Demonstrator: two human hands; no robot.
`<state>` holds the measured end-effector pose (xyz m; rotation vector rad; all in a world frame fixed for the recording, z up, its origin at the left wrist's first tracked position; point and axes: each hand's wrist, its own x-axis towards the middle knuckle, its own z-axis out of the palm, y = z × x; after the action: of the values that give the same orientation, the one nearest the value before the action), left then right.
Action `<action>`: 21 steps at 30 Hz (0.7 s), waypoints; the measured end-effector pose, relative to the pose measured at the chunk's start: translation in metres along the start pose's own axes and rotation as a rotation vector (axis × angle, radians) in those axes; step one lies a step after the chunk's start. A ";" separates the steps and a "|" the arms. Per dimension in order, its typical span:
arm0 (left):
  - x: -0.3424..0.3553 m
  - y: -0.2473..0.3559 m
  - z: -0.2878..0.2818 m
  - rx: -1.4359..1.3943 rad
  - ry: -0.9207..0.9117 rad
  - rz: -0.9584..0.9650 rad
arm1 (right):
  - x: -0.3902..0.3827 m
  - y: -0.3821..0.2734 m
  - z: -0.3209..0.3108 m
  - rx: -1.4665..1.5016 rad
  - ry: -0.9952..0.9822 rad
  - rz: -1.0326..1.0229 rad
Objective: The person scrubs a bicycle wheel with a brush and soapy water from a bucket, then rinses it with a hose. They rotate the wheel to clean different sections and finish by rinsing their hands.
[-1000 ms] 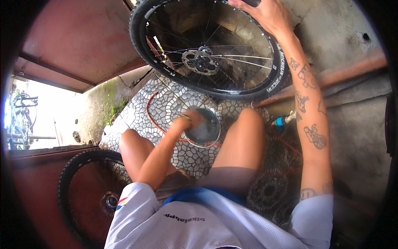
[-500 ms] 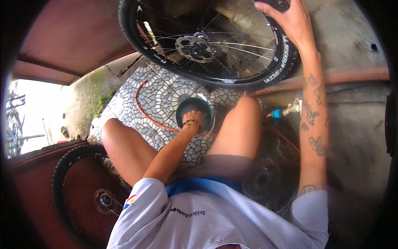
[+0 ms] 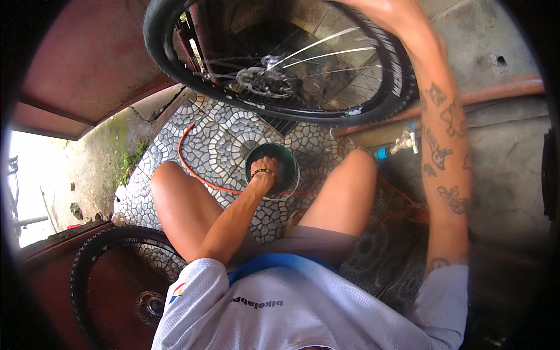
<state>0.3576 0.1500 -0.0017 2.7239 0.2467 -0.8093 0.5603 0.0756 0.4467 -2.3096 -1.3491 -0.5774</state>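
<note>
The person before me is low over the stone-patterned floor point(image 3: 151, 192), knees parted, and the left hand point(image 3: 264, 168) dips into a dark green bucket point(image 3: 290, 169) set between those knees. A dark bracelet point(image 3: 263, 172) circles the wrist. I see the knuckles of that hand, but its fingers drop out of sight inside the bucket, so I cannot tell whether they are pressed together or pinching anything.

The right hand point(image 3: 382, 9) is far forward, at the upper right edge of a bicycle wheel point(image 3: 270, 63), on the end of a tattooed, outstretched arm. Most of that hand runs past the top of my view; how its fingers sit on the tyre I cannot tell. The wheel is tilted, just beyond the bucket and in front of the person, its brake disc point(image 3: 262, 84) facing this way and its lettering and some spokes blurred. Near its lower edge there is a dark grate point(image 3: 279, 123) in the floor.

An orange hose point(image 3: 180, 149) curves over the stones, left of the bucket. By the right knee, a tap point(image 3: 405, 142) with a blue connector point(image 3: 382, 153) sticks out near the wall. Another wheel point(image 3: 153, 306) rests at the person's left side, beside a red panel point(image 3: 44, 291).
</note>
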 end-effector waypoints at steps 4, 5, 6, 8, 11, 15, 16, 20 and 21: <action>-0.029 -0.029 -0.090 -0.207 0.081 0.097 | 0.000 -0.028 0.010 0.181 -0.202 0.206; -0.040 -0.050 -0.117 -0.409 0.054 0.116 | -0.003 -0.028 0.010 0.184 -0.245 0.267; -0.048 -0.074 -0.144 -0.643 -0.003 0.164 | -0.010 -0.031 0.016 -0.117 0.109 -0.068; -0.068 -0.126 -0.184 -0.855 0.266 0.140 | -0.015 -0.024 0.010 0.157 0.002 -0.029; -0.091 -0.190 -0.209 -0.938 0.522 0.196 | -0.019 -0.010 0.006 0.209 -0.075 -0.011; -0.096 -0.207 -0.225 -0.849 0.543 0.127 | -0.019 0.004 0.008 0.347 -0.106 0.017; -0.090 -0.198 -0.228 -0.804 0.536 0.094 | -0.020 0.006 0.008 0.364 -0.098 0.016; -0.051 -0.151 -0.238 -0.747 0.564 0.154 | -0.024 0.011 0.015 0.460 -0.118 0.130; -0.038 -0.138 -0.235 -0.750 0.604 0.285 | -0.025 0.013 0.015 0.525 -0.122 0.168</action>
<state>0.4122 0.3522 0.1768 2.1219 0.2164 0.1898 0.5628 0.0599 0.4186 -2.0138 -1.1681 -0.0182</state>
